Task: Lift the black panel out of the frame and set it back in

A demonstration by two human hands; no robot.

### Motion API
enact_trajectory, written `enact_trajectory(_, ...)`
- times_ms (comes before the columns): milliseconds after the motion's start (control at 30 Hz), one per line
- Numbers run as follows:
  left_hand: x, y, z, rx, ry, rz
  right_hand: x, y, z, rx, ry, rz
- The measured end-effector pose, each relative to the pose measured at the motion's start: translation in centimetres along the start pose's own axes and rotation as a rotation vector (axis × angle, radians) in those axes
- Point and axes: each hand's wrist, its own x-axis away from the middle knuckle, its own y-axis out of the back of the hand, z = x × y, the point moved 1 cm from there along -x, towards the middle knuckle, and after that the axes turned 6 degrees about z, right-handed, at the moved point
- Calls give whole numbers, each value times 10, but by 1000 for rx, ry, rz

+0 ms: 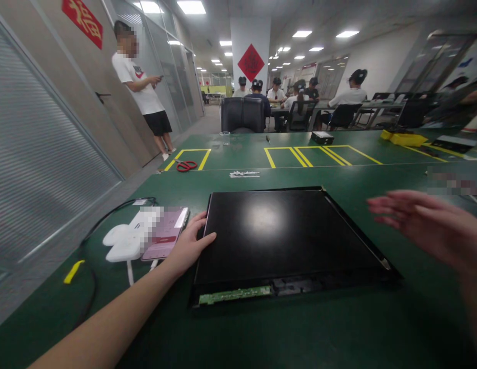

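Observation:
A black flat display panel [261, 238] lies in a dark frame, with a strip of green circuit board [234, 295] along its near edge. My left hand [188, 243] grips the panel's left side, thumb over the top edge and the other fingers along the side, their tips partly hidden. Off to the right of the panel, my right hand [423, 220] is raised above the table, slightly blurred, touching nothing. Its fingers are stretched out and it holds nothing.
Left of the panel are a pink phone [165, 241], a white charger [126, 246] and a black cable [93, 287]. Farther back on the green table [300, 338] lie red scissors [185, 165], white scraps [244, 175] and a plastic cup [224, 137]. A person [140, 87] stands left.

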Motion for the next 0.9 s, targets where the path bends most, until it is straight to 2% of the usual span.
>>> enact_trajectory(33, 0, 0, 0, -7, 4, 3, -7, -7, 12, -158, -13, 24)
enact_trajectory(67, 0, 0, 0, -16, 7, 3, -12, -11, 19, -217, -46, -30)
enact_trajectory(100, 0, 1, 1, -26, 9, 2, -15, -15, 20, -161, -95, -84)
enact_trajectory(133, -1, 1, 1, -37, 11, 2, -18, -18, 15, -27, -135, -81)
enact_trajectory(233, -1, 1, 2, -63, 4, 10, -21, -25, -22, 263, -88, 62)
enact_trajectory(333, -1, 2, 0, -82, 5, 33, -21, -27, -55, 340, -59, 108)
enact_trajectory(400, 0, 2, -3, -109, 13, 42, -20, -28, -62, 363, -27, 118)
enact_trajectory(700, 0, 3, -2, -199, 8, 56, -19, -38, -57, 404, 51, 179)
enact_trajectory(900, -1, 2, -3, -228, -19, 53, -14, -44, -46, 473, 14, 167)
